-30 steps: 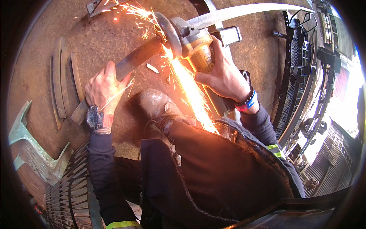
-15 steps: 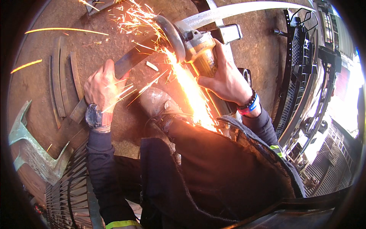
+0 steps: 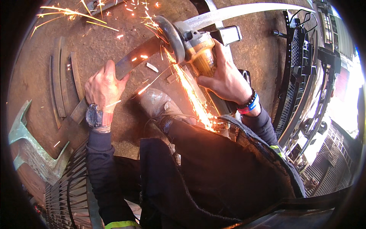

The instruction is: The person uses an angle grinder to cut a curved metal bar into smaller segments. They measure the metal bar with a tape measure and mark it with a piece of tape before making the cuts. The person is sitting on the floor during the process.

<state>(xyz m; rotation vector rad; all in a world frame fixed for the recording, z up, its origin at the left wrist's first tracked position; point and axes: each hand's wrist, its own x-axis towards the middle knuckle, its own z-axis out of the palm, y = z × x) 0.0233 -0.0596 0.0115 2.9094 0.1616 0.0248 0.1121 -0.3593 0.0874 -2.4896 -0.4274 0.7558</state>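
My right hand (image 3: 225, 76) is wrapped round the yellow body of an angle grinder (image 3: 203, 57). The grinder's disc guard (image 3: 170, 38) faces a flat steel bar (image 3: 139, 53), and sparks (image 3: 192, 95) stream from there down toward my leg. Around the bar, my left hand (image 3: 105, 84) is closed, with a watch on its wrist. The bar's far end lies at the disc, and its near end (image 3: 79, 111) shows past my wrist. The exact contact of disc and bar is hidden by the guard. Below the sparks stands my worn boot (image 3: 156, 103).
Several curved metal strips (image 3: 59, 76) lie on the brown floor at left. A pale green metal bracket (image 3: 36, 149) and a slatted metal frame (image 3: 68, 194) are near left. Long black metal frames (image 3: 295, 76) stand at right. A small white piece (image 3: 152, 67) lies beyond my boot.
The spark stream has become thinner and dimmer, and the sparks at the upper left have scattered differently. Both hands, the grinder and the bar stay almost in place.
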